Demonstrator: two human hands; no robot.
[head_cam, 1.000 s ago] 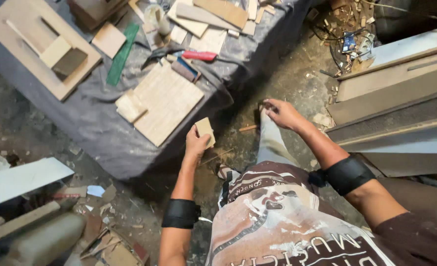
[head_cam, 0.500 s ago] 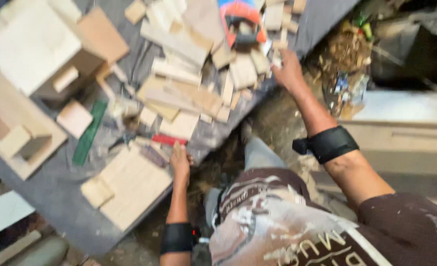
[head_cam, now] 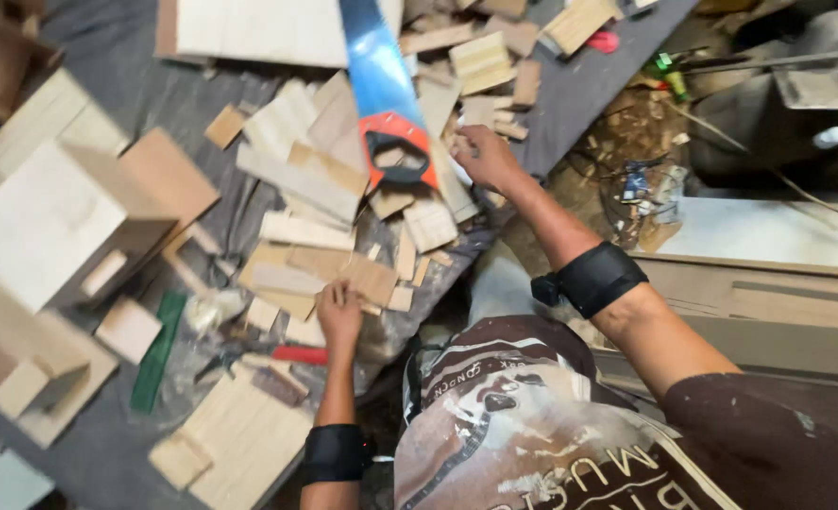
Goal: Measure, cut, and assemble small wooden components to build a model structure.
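My left hand [head_cam: 339,314] rests on a flat wooden offcut [head_cam: 343,272] at the near edge of a heap of wood scraps [head_cam: 324,189] on a grey-covered table [head_cam: 570,85]. My right hand [head_cam: 483,156] reaches into the heap beside the orange handle of a blue-bladed hand saw [head_cam: 386,104] and touches small wood pieces there. Whether either hand grips a piece is not clear. Both forearms wear black bands.
A light wooden box [head_cam: 55,222] stands at the left, next to a green strip [head_cam: 159,351] and a slatted wooden panel [head_cam: 235,436]. A red-handled tool [head_cam: 298,355] lies near my left hand. White boards [head_cam: 768,236] and debris sit at the right.
The view has shifted up over the table. My left hand rose from below the table edge onto the scraps, and my right hand reached from my knee to the saw handle.
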